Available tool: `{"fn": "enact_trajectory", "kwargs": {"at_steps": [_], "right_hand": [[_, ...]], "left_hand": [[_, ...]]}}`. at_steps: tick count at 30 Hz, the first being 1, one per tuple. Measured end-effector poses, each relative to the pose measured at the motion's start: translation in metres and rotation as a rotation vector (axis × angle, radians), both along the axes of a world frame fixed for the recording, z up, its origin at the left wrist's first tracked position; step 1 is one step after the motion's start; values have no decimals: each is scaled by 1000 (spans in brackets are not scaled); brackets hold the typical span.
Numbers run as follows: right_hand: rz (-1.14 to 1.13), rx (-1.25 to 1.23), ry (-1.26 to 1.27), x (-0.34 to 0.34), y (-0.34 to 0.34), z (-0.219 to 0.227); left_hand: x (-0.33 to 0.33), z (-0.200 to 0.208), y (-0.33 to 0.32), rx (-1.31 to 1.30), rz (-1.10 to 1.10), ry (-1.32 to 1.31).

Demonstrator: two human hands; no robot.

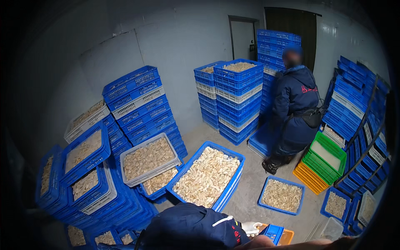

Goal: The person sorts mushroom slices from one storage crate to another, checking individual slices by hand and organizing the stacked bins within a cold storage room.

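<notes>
A white-gloved hand (251,228), its fingers partly curled, is seen beside a blue plastic piece (273,233) and an orange container (287,237) at the lower edge, near a navy jacket (187,225). Whether it is the left or right of the hands, and whether it grips anything, cannot be told; the other is not clearly visible. Just beyond, a blue crate (209,146) brimming with pale, chip-like pieces (206,177) tops a short stack, while a shallower filled crate (264,204) rests on the concrete floor (246,200). A co-worker (298,104) in dark clothing stands beside tall crate stacks (238,104).
</notes>
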State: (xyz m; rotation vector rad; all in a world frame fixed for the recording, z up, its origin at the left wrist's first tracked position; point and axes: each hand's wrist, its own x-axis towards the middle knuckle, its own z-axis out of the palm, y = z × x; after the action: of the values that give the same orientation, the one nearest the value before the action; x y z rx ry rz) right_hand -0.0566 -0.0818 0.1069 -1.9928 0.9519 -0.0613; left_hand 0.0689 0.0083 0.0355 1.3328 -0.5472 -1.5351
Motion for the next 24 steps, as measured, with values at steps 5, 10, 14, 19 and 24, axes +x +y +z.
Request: {"fn": "enact_trajectory", "kwargs": {"at_steps": [5, 10, 14, 19, 24], "right_hand": [[-53, 20, 64, -34, 4, -10], [-118, 36, 121, -90, 25, -4], [-239, 55, 187, -146, 33, -6], [-329, 142, 252, -216, 70, -2], [-140, -227, 56, -250, 74, -53]], "left_hand": [[6, 17, -11, 153, -124, 85], [-14, -4, 11, 17, -102, -153], [-13, -11, -1, -183, -190, -416], [-4, 87, -25, -407, -181, -998], [-44, 99, -91, -914, -891, -1282]]}}
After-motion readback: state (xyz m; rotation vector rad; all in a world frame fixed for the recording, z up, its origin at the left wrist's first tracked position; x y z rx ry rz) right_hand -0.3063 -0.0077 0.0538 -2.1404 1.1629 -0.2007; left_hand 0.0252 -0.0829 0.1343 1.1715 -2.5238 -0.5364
